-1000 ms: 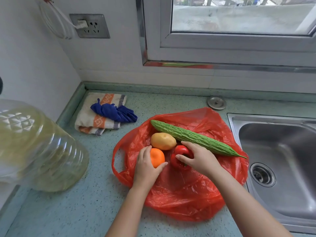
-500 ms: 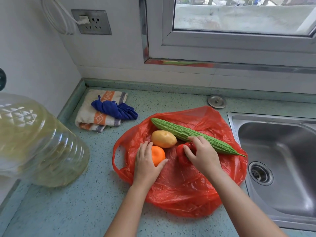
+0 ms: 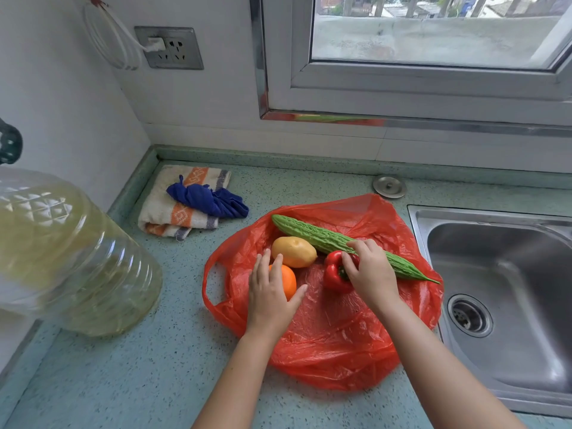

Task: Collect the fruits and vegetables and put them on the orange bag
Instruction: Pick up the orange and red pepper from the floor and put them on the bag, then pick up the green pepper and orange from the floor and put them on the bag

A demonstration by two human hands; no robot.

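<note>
- Spread flat on the countertop, just left of the sink: the orange bag, with all four pieces on it.
- Along the far side, the bitter gourd; touching it, a yellow fruit; nearer left, the orange; in the middle, the red pepper.
- Left hand cupped over the orange, thumb splayed right.
- Right hand curled on the red pepper near its stem.
- Hands apart, each on its own piece.
- Orange: probably firm, round, apt to roll on slick plastic; best cupped whole.
- Pepper: likely light, hollow, glossy; better held round the shoulders than by the stem.
- Gourd: long, stiff, bumpy; best lifted at mid-length.
- Bag: thin, soft, liable to slide.
- Hidden: the orange's left half, the pepper's right side, a stretch of gourd.
- Yellow fruit hard to name; big bottle at left blurred and cut off.
</note>
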